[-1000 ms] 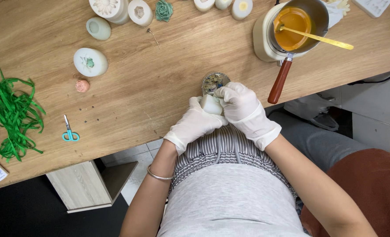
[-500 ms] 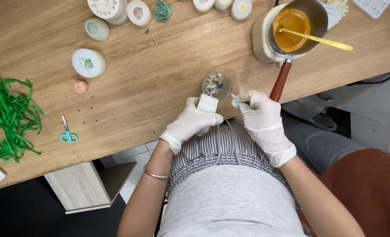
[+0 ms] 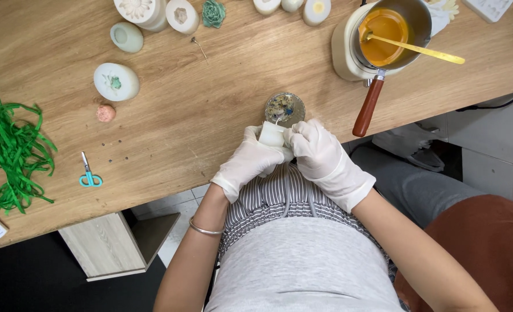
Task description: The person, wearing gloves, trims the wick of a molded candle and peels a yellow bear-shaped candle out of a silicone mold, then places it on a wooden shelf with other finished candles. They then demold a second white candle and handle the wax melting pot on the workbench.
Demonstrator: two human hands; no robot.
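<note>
1. While both gloved hands sit at the near edge of the wooden bench (image 3: 222,86), they're bunched around a small white candle (image 3: 271,134) with a thin wick poking up.
2. Left hand (image 3: 246,163) has its fingers wrapped shut around the candle's lower part, gripping it from the left.
3. Right hand (image 3: 320,151) is pressed against the candle's right side, fingers curled closed on it, so it's pinched between the two hands.
4. Just beyond the candle, touching or nearly so, there's a little round glass dish (image 3: 285,108) with dried bits inside.
5. Far right: a cream-coloured warmer with a metal pot (image 3: 398,32) of orange liquid, a yellow stick (image 3: 424,52) resting in it, and a reddish wooden handle (image 3: 367,108) pointing back toward the near edge.
6. Left side has a heap of green ribbon (image 3: 14,150), small teal scissors (image 3: 89,173), a white oval mould (image 3: 116,81) and a tiny pink lump (image 3: 105,112).
7. More white moulds line the far edge.
</note>
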